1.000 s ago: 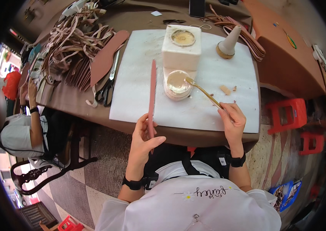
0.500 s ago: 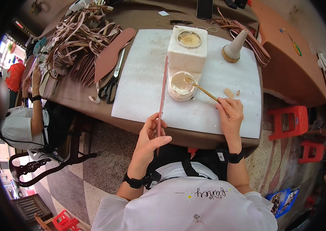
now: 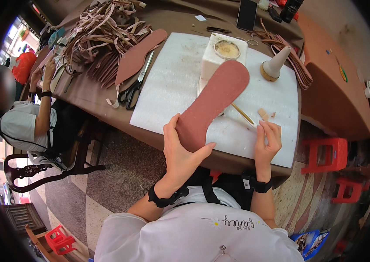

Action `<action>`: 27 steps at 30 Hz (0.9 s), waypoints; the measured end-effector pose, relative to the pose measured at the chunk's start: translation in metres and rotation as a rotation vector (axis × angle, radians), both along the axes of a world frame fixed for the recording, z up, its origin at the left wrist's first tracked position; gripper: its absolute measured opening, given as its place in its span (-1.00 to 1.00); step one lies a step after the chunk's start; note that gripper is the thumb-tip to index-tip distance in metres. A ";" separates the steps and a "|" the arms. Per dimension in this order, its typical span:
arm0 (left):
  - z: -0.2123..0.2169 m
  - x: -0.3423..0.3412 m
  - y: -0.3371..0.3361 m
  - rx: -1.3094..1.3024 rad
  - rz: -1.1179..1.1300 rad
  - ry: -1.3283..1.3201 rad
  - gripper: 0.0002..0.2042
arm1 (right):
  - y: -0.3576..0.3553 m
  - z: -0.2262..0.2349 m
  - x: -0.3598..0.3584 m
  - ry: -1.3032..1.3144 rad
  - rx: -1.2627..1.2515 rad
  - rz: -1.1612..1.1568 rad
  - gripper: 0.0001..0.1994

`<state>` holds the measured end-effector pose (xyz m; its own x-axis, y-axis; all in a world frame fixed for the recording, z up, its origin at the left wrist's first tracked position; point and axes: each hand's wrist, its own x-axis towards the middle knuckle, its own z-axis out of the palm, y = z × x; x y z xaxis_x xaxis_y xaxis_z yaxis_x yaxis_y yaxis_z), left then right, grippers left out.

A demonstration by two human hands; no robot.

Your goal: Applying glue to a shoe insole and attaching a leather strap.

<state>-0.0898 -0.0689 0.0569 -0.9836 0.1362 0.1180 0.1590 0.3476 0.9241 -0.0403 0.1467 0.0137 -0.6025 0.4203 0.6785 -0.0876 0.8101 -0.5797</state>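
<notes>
My left hand (image 3: 185,153) is closed around the narrow lower end of a reddish-brown insole (image 3: 217,102), thumb on one edge and fingers on the other. The insole's broad face shows, tilted up over the white foam sheet (image 3: 158,94). In the pinched fingers of my right hand (image 3: 267,142) is the end of a thin brush (image 3: 244,114). Its tip is hidden behind the insole, as is the cup of pale paste. Behind stands a white block (image 3: 213,59) with a round dish (image 3: 227,49) of yellowish paste on top.
Black-handled scissors (image 3: 134,91), another insole (image 3: 139,59) and a heap of leather strips (image 3: 102,35) lie left. A white cone (image 3: 276,63) stands right, near small tan scraps (image 3: 263,114). A seated person (image 3: 27,118) works at far left. Red stools (image 3: 324,155) stand at right.
The insole has turned from edge-on to broad face, now covering the paste cup. My right hand still holds the brush, slightly lower. The whole view has shifted a little.
</notes>
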 end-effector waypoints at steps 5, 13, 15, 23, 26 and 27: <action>0.000 0.005 0.016 -0.007 0.013 0.071 -0.09 | -0.021 0.020 0.012 0.043 -0.005 0.125 -0.87; 0.016 0.015 0.027 0.096 -0.186 -0.154 -0.04 | -0.056 0.045 0.031 -0.164 -0.416 0.483 -0.92; 0.010 0.018 0.028 0.117 -0.190 -0.112 -0.09 | -0.054 0.045 0.035 -0.173 -0.404 0.523 -0.88; -0.002 0.020 0.025 0.359 -0.279 -0.057 -0.47 | -0.066 0.041 0.040 -0.299 -0.527 0.513 -0.79; 0.005 0.020 0.019 0.454 -0.312 -0.239 -0.51 | -0.064 0.035 0.040 -0.183 -0.597 0.331 -0.83; 0.004 0.013 0.014 0.454 -0.310 -0.231 -0.51 | -0.061 0.033 0.039 -0.131 -0.629 0.282 -0.82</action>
